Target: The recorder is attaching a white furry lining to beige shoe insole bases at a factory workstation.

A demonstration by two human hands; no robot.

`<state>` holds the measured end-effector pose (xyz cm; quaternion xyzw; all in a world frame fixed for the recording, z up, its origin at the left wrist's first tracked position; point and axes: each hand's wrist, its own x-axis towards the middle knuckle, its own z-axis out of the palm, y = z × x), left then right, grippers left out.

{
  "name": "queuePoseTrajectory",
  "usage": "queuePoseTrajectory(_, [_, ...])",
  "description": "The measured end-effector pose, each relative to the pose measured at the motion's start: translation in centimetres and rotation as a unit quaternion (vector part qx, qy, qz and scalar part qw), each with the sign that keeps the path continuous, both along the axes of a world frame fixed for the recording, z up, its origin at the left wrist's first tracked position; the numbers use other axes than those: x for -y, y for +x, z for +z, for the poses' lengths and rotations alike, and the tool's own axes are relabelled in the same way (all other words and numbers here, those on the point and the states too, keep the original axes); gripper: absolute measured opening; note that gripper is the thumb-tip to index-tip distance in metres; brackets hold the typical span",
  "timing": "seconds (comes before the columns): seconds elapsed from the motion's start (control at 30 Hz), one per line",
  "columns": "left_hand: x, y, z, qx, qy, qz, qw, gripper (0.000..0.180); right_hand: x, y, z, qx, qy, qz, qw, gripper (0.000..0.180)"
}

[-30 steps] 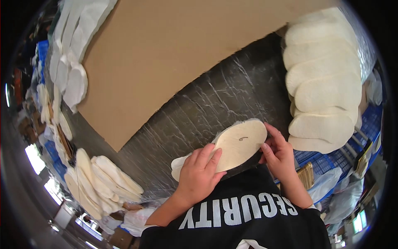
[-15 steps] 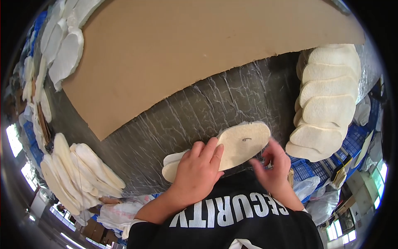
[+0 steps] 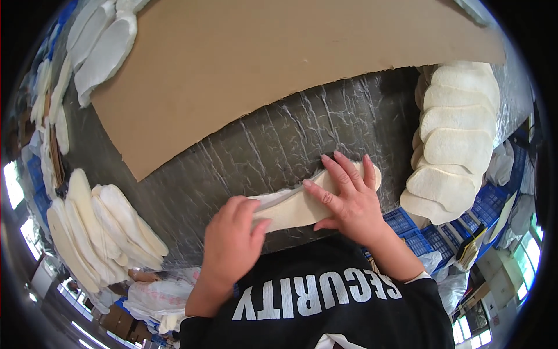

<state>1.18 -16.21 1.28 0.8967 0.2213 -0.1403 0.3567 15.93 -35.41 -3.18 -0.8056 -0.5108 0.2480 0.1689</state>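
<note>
A cream shoe insole (image 3: 293, 208) lies flat on the dark plastic-wrapped table (image 3: 279, 139) close to my body. My right hand (image 3: 347, 198) lies spread on its right half, fingers apart, pressing it down. My left hand (image 3: 232, 241) grips its left end, where a thin white sheet (image 3: 268, 200) shows at the edge. The insole's middle is partly hidden under my fingers.
A big brown cardboard sheet (image 3: 256, 64) covers the far part of the table. An overlapping stack of insoles (image 3: 456, 139) stands at the right. More insoles fan out at the lower left (image 3: 99, 227) and upper left (image 3: 99, 46). Blue crates (image 3: 442, 238) sit below at the right.
The insole was held up between both hands; now it lies flat on the table. My right hand has moved onto it and spread out, and the left has shifted to its left end.
</note>
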Motion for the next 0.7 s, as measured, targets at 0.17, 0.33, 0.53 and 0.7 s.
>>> queuePoseTrajectory(0.17, [-1.6,-2.7,-2.7,0.014,-0.092,0.182,0.979,0.018,-0.4,-0.6,-0.1,0.039,-0.008,-0.004,0.999,0.089])
queuePoseTrajectory(0.33, [-1.1,-2.9,-3.0,0.034,-0.099,0.228,0.968,0.016,-1.1,-1.0,0.5,0.064,-0.039,-0.017,0.997,0.089])
queuePoseTrajectory(0.53, [-0.7,-2.7,-2.4,0.111,-0.054,0.188,0.974,0.008,-5.9,-2.5,0.0,-0.098,0.178,0.010,0.979,0.057])
queuePoseTrajectory(0.7, [-1.6,-5.4,-4.4,0.177,-0.188,0.422,0.869,0.015,-7.7,-2.9,-0.9,-0.170,0.195,0.025,0.966,0.027])
